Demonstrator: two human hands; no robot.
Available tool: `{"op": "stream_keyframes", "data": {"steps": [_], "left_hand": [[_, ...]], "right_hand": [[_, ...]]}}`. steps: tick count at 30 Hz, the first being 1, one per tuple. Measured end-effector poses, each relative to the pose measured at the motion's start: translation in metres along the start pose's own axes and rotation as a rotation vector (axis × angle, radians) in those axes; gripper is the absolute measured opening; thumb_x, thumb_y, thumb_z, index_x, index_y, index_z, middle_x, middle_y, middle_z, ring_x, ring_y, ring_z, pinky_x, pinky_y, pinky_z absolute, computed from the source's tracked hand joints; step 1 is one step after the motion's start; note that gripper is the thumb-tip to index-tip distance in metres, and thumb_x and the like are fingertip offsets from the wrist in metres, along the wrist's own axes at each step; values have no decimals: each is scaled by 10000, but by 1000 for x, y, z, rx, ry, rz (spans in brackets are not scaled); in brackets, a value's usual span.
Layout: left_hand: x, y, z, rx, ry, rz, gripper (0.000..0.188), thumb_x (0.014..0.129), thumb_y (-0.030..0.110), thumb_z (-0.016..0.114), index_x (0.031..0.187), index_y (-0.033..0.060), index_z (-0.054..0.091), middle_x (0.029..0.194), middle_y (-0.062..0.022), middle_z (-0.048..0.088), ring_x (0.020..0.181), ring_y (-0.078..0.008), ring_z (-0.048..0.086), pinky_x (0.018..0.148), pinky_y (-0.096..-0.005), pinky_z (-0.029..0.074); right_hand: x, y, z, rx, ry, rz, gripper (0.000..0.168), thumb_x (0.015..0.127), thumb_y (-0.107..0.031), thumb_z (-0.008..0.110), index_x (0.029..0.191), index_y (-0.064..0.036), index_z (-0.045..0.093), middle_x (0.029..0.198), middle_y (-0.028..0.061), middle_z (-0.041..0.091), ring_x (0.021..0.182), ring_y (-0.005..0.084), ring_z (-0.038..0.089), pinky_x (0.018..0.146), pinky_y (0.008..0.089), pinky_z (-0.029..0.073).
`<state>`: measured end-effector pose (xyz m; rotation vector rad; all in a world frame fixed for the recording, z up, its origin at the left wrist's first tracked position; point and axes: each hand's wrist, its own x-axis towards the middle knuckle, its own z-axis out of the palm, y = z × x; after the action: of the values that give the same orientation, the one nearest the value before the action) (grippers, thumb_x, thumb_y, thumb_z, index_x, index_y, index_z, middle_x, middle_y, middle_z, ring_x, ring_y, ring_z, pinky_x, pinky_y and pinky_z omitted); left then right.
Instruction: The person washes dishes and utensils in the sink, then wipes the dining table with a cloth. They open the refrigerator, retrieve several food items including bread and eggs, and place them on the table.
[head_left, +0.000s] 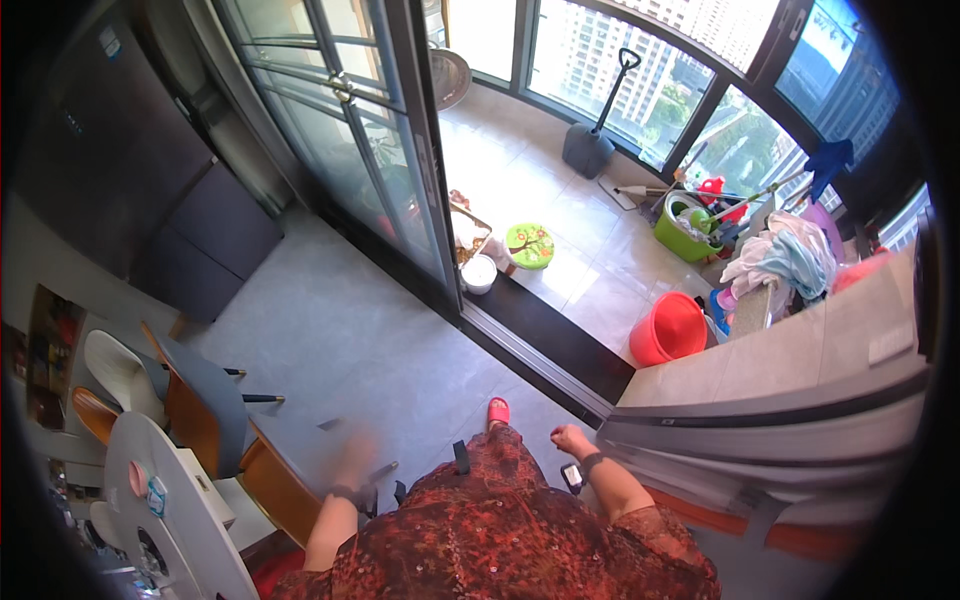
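My left hand (360, 450) is blurred, out over the grey floor beside the brown and grey chair. Whether its fingers are apart cannot be told. To the right of my patterned red clothing, my right hand (568, 439) hangs with its fingers curled, and nothing shows in it. Dark bands circle both wrists, and a small device with a screen (572, 477) is near the right one. A red slipper (499, 410) shows on one foot, close to the sliding door's metal floor track (536, 367).
Beyond the glass sliding door (360, 112) are a red bucket (667, 330), a green stool (530, 246), a white tub (478, 274), a green mop bucket (682, 232) and a black shovel (590, 146). Chairs (199, 397) and a round table (169, 517) stand at left; a curtain (735, 457) hangs right.
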<state>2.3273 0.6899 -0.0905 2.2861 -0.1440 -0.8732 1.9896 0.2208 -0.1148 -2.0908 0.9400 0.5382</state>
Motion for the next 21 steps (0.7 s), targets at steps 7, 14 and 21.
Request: {"op": "stream_keyframes", "data": {"steps": [7, 14, 21], "left_hand": [[18, 21, -19, 70, 146, 22, 160, 856, 189, 606, 951, 64, 637, 816, -43, 638, 602, -156, 653, 444, -240, 462], [32, 26, -39, -227, 348, -246, 188, 855, 191, 613, 984, 57, 640, 827, -41, 640, 619, -155, 658, 454, -241, 467], [74, -4, -52, -28, 292, -76, 217, 847, 203, 621, 1002, 53, 639, 829, -47, 644, 632, -168, 665, 460, -240, 472]], "right_hand": [[136, -76, -122, -163, 17, -98, 246, 778, -207, 514, 909, -122, 705, 944, 159, 672, 932, 338, 629, 810, 418, 508], [205, -176, -123, -229, -144, -267, 246, 787, -229, 530, 933, -127, 700, 923, 160, 674, 913, 337, 636, 812, 424, 508], [247, -253, -76, -367, -261, -551, 251, 827, -251, 505, 869, -73, 677, 840, 179, 669, 800, 353, 652, 727, 436, 528]]}}
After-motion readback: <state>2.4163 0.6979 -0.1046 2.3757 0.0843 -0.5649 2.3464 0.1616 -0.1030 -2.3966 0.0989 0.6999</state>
